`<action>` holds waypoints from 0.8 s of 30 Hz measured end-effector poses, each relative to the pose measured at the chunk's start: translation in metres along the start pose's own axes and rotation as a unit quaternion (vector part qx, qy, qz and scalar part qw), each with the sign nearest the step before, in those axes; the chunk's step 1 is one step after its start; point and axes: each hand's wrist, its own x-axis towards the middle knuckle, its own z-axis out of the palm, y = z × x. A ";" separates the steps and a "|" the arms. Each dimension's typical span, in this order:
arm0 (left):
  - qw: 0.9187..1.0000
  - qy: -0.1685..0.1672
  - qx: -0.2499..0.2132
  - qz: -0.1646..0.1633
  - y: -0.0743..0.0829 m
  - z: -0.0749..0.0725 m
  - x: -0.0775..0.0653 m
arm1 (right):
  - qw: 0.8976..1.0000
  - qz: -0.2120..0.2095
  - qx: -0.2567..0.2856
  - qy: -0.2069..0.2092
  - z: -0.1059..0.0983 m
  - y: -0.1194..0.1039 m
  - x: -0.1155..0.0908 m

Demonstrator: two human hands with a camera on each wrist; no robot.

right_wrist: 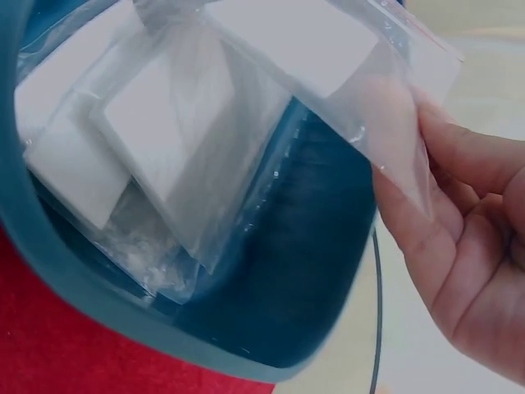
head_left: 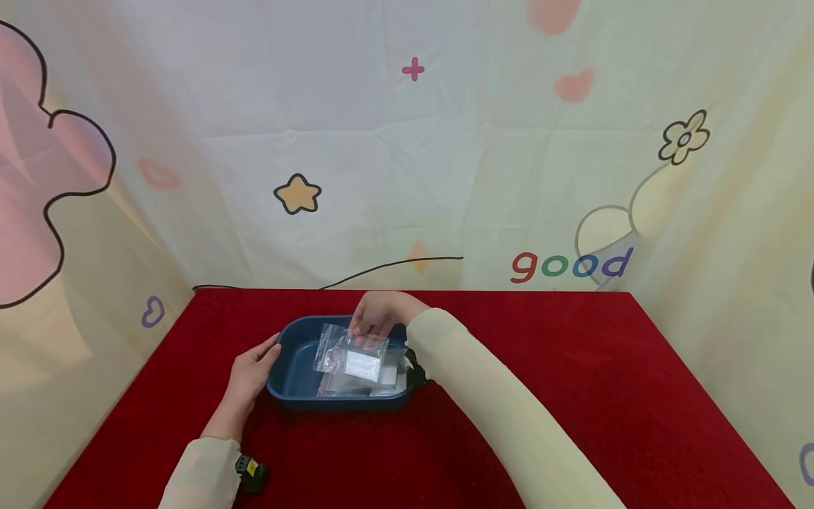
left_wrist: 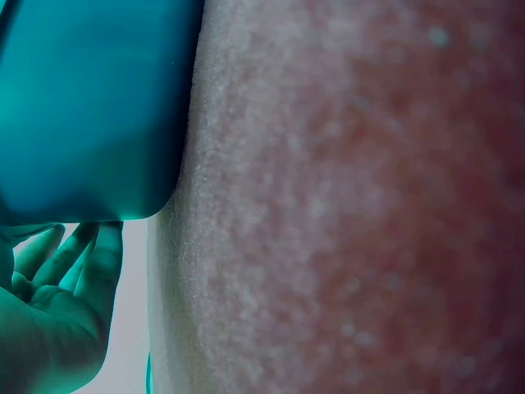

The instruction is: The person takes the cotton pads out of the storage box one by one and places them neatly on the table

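Observation:
My right hand pinches a clear zip bag by its edge between thumb and fingers. Inside that bag is a white flat rectangle. The bag hangs over a blue plastic bin. More clear bags with white flat pieces lie overlapping in the bin, toward its right end. At the bin's left end, my left hand rests against the wall near the rim. Its fingers reach up fairly straight to the bin's outer side in the left wrist view.
A red cloth covers the table under the bin. Behind it hangs a pale printed curtain, which also runs along both sides. A dark wrist device sits on the left wrist, and another shows beside the right cuff.

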 end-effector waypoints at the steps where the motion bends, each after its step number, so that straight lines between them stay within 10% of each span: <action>1: 1.000 0.000 -0.001 0.000 0.000 0.000 0.000 | 1.000 -0.003 0.002 0.001 -0.001 0.000 -0.001; 24: 1.000 -0.001 -0.001 0.003 -0.002 0.000 0.000 | 0.997 -0.061 0.009 0.040 -0.022 0.000 -0.026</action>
